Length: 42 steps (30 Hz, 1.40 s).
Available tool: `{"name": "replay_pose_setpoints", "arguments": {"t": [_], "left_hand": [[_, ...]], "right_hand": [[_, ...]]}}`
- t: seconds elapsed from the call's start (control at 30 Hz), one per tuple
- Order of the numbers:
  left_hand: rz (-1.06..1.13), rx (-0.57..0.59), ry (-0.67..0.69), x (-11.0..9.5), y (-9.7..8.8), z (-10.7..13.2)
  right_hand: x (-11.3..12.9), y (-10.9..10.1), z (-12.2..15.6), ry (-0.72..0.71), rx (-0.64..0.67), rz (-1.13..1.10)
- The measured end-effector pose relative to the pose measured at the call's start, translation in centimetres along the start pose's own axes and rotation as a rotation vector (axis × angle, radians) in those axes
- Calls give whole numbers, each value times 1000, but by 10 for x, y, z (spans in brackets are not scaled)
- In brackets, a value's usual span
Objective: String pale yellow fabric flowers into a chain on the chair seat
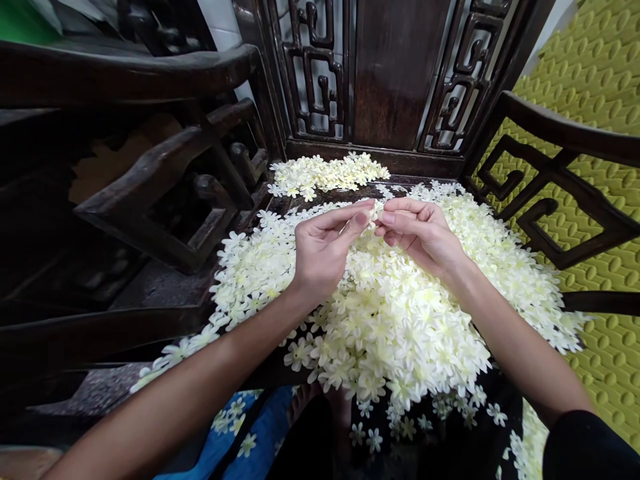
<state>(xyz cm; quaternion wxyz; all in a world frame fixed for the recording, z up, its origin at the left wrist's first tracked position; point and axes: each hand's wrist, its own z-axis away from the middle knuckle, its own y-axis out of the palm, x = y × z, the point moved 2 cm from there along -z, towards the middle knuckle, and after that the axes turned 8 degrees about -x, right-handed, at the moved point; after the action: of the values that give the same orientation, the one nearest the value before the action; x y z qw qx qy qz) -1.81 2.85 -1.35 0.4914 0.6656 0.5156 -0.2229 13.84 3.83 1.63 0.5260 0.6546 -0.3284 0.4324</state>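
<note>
My left hand (323, 250) and my right hand (425, 233) meet over a wide heap of white flowers with pale yellow centres (400, 320). Pinched between the left thumb and fingers is a small white flower (374, 212); whether it is one or a few stacked together, I cannot tell. The right thumb and forefinger are closed at the other side of that same flower, and the remaining right fingers curl loosely below. The heap spreads over the dark wooden seat beneath both wrists.
A second bunch of flowers (325, 175) lies against the carved chair back (400, 80). Dark wooden armrests stand left (165, 173) and right (575, 180). Yellow textured padding (595, 87) covers the right side. Loose flowers lie on blue material (235, 433) below.
</note>
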Motion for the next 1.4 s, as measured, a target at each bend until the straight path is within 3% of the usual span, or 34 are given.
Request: {"name": "replay_pose_setpoints", "arguments": {"t": [1.4], "left_hand": [[-1, -7, -7, -3, 2, 1]], "right_hand": [[2, 1, 2, -12, 4, 8]]}}
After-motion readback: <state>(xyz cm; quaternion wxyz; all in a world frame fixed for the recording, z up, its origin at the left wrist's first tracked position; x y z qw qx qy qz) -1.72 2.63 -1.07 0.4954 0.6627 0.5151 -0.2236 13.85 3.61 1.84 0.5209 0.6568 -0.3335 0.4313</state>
